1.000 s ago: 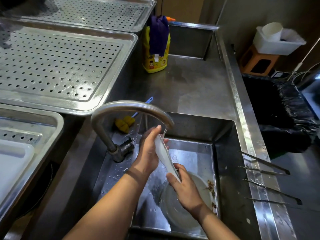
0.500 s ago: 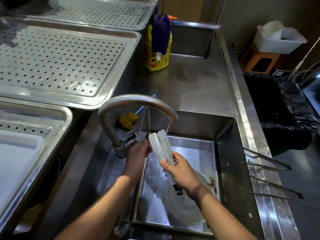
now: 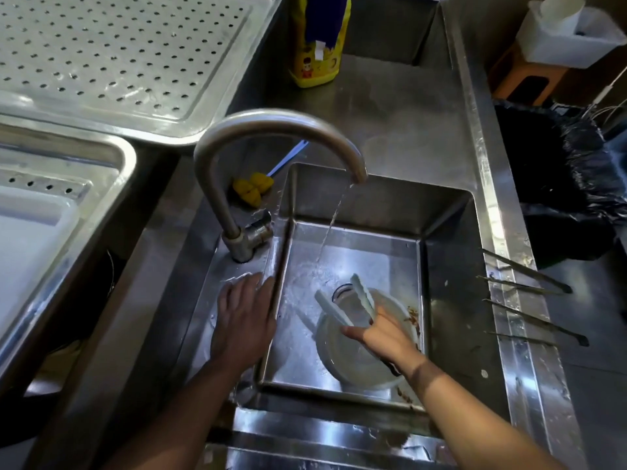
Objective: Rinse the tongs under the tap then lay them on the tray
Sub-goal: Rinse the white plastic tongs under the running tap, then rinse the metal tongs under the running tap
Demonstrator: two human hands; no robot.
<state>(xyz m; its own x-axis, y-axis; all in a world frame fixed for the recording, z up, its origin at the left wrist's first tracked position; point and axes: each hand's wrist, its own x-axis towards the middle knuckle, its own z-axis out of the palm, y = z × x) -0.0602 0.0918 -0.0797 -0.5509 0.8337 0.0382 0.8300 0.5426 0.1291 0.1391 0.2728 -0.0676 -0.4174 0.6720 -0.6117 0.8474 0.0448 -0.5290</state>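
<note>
Location type: commercial kitchen, dishwashing station. Indicators: a deep stainless-steel sink (image 3: 448, 266) set into a steel tabletop (image 3: 390, 106); a tall gooseneck tap (image 3: 271, 123) running water into the basin; large perforated steel trays (image 3: 118, 56) at the left; a yellow detergent bottle (image 3: 315, 66) behind the sink; a yellow brush (image 3: 252, 189) near the tap base; long metal tongs (image 3: 529, 273) across the right rim; a white dish (image 3: 342, 361) in the basin, food scraps (image 3: 414, 315) beside it; a black-lined bin (image 3: 559, 171) beside the unit.
</note>
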